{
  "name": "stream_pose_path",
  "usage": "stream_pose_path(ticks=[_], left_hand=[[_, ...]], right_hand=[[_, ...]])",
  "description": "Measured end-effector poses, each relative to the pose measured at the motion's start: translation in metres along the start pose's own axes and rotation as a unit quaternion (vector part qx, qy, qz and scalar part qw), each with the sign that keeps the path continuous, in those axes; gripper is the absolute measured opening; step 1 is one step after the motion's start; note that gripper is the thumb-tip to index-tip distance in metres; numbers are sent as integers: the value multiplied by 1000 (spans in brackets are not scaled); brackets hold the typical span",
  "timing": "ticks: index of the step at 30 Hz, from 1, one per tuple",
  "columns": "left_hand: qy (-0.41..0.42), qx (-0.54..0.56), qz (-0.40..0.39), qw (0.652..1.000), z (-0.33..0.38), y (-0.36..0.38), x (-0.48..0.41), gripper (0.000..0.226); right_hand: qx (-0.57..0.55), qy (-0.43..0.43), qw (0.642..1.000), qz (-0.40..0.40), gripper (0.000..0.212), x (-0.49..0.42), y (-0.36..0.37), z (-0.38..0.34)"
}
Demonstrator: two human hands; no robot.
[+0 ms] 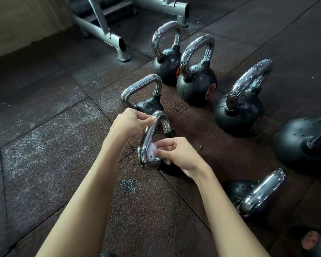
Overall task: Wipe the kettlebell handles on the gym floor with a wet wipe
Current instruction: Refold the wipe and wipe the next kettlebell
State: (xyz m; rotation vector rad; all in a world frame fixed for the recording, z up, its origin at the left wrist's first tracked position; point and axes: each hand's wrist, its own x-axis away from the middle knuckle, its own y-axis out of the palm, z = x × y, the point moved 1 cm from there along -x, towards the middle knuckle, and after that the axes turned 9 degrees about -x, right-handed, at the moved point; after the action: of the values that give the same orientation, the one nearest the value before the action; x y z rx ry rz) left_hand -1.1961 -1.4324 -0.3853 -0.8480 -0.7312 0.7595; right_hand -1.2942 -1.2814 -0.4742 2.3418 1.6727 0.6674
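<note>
At the centre of the frame the left hand [130, 125] has thumb and curled fingers clamped on the upper bend of the chrome handle [146, 141], steadying the kettlebell [171, 171], whose black body shows just below the right hand [176, 154]. That hand pinches the white wipe [152, 153] between thumb and curled fingers and presses it on the inner face of the handle near its lower bend. To do this step well, I judge the wipe should be wrapped round the bar rather than dabbed on one side. It should then be drawn along the whole loop, both legs and bends included, with the left hand shifting off the patch it covers so that part gets wiped too. The steadying grip matters, since the kettlebell looks tilted toward the camera and might roll. Room is tight above: a second bell [148, 106] stands just behind the held one, touching or nearly so, and strokes toward the top of the frame risk knuckles on steel. Other bells [196, 86] crowd the upper centre, right edge and lower right. Open floor [63, 145] lies at the left and bottom of the frame, the better side for elbows or for pulling the kettlebell clear. The grey rack [100, 32] in the upper left is well apart.
</note>
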Motion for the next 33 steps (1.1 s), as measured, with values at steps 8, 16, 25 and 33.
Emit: stream_pose_path(ticks=[8,16,25,33], left_hand=[[5,29,-9,1000,-9,-3,0,12],[8,51,-21,998,-6,-1,5,18],[36,31,-24,999,12,8,8,20],[116,-64,-24,991,59,26,1,56]], right_hand=[[20,5,999,-28,20,1,12,-2],[503,-82,860,-20,26,-4,11,-25],[472,-59,879,-14,13,-1,9,-23],[405,-179,845,301,14,47,-42,-80]])
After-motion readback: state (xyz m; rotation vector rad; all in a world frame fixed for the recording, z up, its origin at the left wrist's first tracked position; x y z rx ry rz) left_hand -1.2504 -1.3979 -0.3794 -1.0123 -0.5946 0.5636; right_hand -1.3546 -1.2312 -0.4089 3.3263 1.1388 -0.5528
